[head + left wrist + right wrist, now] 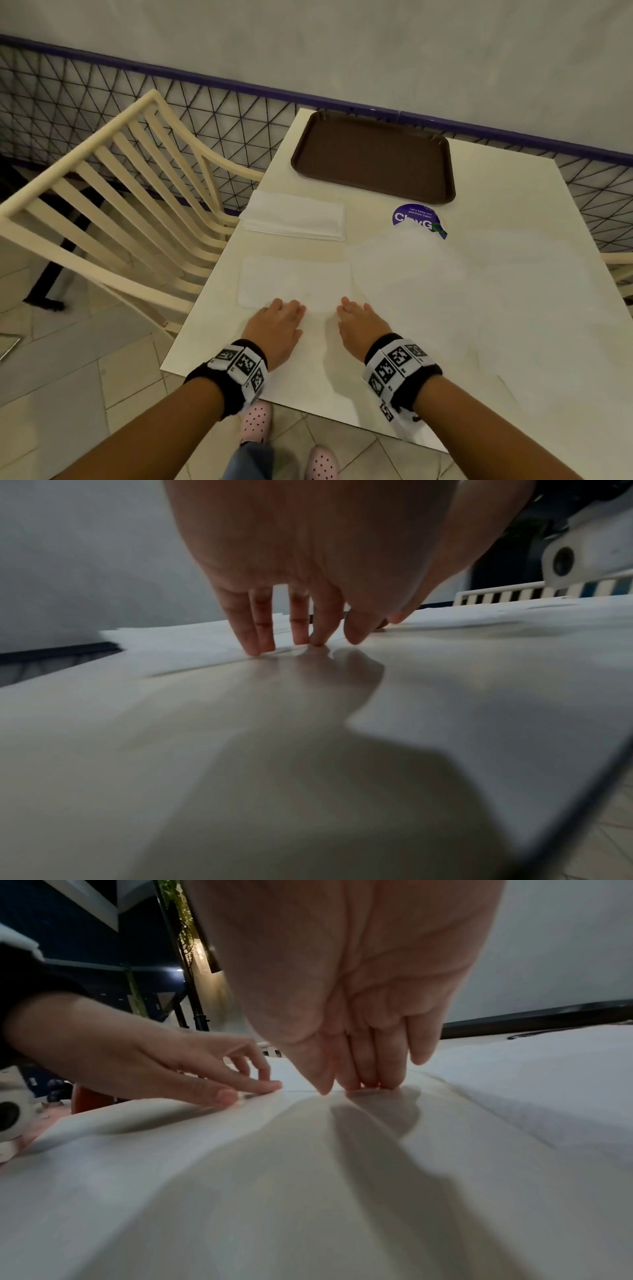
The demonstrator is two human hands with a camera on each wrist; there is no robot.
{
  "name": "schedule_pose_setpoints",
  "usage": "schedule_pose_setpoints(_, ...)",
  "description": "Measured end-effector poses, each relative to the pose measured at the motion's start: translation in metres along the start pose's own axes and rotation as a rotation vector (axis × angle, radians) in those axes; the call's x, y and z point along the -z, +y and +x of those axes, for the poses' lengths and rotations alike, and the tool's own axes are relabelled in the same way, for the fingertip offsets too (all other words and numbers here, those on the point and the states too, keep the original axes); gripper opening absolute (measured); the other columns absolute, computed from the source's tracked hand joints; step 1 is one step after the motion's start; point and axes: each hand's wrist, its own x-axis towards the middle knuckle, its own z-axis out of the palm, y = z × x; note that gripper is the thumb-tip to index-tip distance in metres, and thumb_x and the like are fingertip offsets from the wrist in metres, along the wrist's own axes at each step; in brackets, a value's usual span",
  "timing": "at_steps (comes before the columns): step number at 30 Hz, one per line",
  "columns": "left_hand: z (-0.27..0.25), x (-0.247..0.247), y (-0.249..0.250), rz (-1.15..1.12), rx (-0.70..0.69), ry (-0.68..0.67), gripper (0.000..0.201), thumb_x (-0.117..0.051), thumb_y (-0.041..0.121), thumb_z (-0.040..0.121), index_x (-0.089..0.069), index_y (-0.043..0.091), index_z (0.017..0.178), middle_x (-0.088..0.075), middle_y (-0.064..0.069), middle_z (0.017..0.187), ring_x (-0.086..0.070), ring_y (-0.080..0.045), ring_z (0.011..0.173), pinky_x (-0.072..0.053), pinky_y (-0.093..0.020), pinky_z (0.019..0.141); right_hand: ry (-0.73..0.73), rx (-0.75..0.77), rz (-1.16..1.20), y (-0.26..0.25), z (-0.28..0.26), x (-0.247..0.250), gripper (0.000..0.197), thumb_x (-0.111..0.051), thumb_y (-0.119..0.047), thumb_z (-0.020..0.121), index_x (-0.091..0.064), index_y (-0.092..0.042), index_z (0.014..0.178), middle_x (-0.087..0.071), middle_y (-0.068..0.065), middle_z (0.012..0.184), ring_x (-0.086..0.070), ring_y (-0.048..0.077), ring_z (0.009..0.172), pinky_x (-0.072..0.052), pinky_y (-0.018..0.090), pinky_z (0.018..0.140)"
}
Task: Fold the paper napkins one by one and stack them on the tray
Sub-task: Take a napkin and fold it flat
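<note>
A single white napkin (291, 284) lies flat on the table in front of me. My left hand (287, 305) touches its near edge with straight fingertips (260, 645). My right hand (349, 305) touches the same edge (298, 1077) a little to the right, with its fingers (356, 1074) pointing down together. Neither hand holds anything. A stack of white napkins (294, 216) sits beyond the single one, at the table's left edge. The brown tray (373, 157) at the far end has nothing on it.
The cream table (496, 342) carries a round purple sticker (416, 217), partly covered by a large pale, blurred sheet (428, 274) to the right of the napkin. A cream slatted chair (120, 178) stands at the left. A wire mesh fence (239, 113) runs behind.
</note>
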Motion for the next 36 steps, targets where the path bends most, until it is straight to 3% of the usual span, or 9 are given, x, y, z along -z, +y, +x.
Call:
schedule_pose_setpoints(9,-0.037,0.006,-0.056,0.031,0.138,-0.051,0.049,-0.09,0.028,0.048,-0.074,0.003,0.086,-0.068,-0.008,0.082,-0.064,-0.022,0.062,-0.051,-0.026,0.049,0.07,-0.008,-0.148,-0.011,0.004,0.022,0.031,-0.031,-0.017,0.1,-0.047,-0.005,0.123,-0.054,0.011,0.126,-0.05,0.027,0.117,-0.033,0.031,0.101)
schedule_pose_setpoints(11,-0.027,0.019,-0.056,0.056,0.134,-0.098,0.054,-0.08,0.034,0.066,-0.067,0.002,0.108,-0.063,-0.013,0.11,-0.063,-0.027,0.093,-0.053,-0.03,0.075,0.071,0.009,-0.171,-0.015,0.007,0.031,0.032,-0.033,-0.022,0.1,-0.046,-0.005,0.124,-0.055,0.012,0.125,-0.051,0.028,0.116,-0.036,0.032,0.097)
schedule_pose_setpoints(14,-0.004,0.024,-0.055,0.004,0.091,-0.183,0.057,-0.042,0.026,0.096,-0.02,0.012,0.147,-0.015,0.0,0.154,-0.017,-0.017,0.142,-0.021,-0.028,0.113,0.025,0.032,-0.179,-0.021,0.015,0.04,0.038,-0.038,-0.029,0.098,-0.044,-0.004,0.127,-0.053,0.013,0.127,-0.052,0.029,0.115,-0.04,0.034,0.092)
schedule_pose_setpoints(19,0.03,0.02,-0.047,0.094,0.044,-0.231,0.052,-0.05,0.012,0.092,-0.033,0.012,0.141,-0.037,-0.013,0.139,-0.047,-0.026,0.118,-0.046,-0.029,0.084,0.053,0.014,-0.166,-0.03,0.027,0.038,0.044,-0.039,-0.038,0.097,-0.044,-0.005,0.127,-0.056,0.013,0.124,-0.054,0.029,0.113,-0.039,0.035,0.093)
schedule_pose_setpoints(22,0.037,0.035,-0.048,0.157,-0.008,-0.206,0.045,-0.089,0.018,0.045,-0.073,0.009,0.086,-0.065,-0.011,0.081,-0.062,-0.022,0.058,-0.043,-0.019,0.04,0.087,0.006,-0.249,-0.031,0.033,0.034,0.039,-0.037,-0.033,0.098,-0.044,-0.007,0.127,-0.056,0.012,0.122,-0.056,0.029,0.11,-0.039,0.035,0.094)
schedule_pose_setpoints(24,0.041,0.043,-0.056,0.11,-0.05,-0.313,0.041,-0.068,0.012,0.077,-0.059,0.004,0.116,-0.059,-0.016,0.106,-0.063,-0.028,0.084,-0.05,-0.028,0.062,0.102,-0.001,-0.298,-0.027,0.036,0.034,0.033,-0.051,-0.027,0.092,-0.053,-0.01,0.12,-0.06,0.01,0.113,-0.061,0.025,0.101,-0.042,0.033,0.089)
schedule_pose_setpoints(27,0.05,0.054,-0.075,0.049,-0.111,-0.37,0.046,-0.03,0.008,0.098,-0.025,0.013,0.144,-0.045,-0.011,0.133,-0.052,-0.03,0.114,-0.043,-0.037,0.091,0.282,-0.06,-0.279,-0.016,0.041,0.057,0.032,-0.088,-0.031,0.046,-0.071,-0.019,0.071,-0.064,0.0,0.062,-0.063,0.015,0.053,-0.044,0.019,0.053)
schedule_pose_setpoints(30,0.069,0.074,-0.097,0.007,-0.18,-0.315,0.043,-0.02,0.022,0.103,-0.022,0.018,0.146,-0.043,-0.009,0.14,-0.048,-0.028,0.123,-0.04,-0.039,0.1,0.259,-0.087,-0.206,-0.003,0.045,0.095,0.028,-0.044,-0.021,0.097,-0.053,-0.014,0.123,-0.062,0.007,0.111,-0.061,0.024,0.099,-0.044,0.03,0.079)
schedule_pose_setpoints(36,0.124,0.137,-0.148,0.216,-0.141,-0.096,0.049,-0.024,0.016,0.102,-0.009,0.015,0.149,-0.046,-0.01,0.134,-0.051,-0.027,0.117,-0.045,-0.037,0.09,0.436,-0.22,-0.148,0.016,0.077,0.166,0.042,-0.03,-0.005,0.098,-0.035,-0.014,0.139,-0.049,0.007,0.136,-0.054,0.03,0.117,-0.044,0.038,0.092)
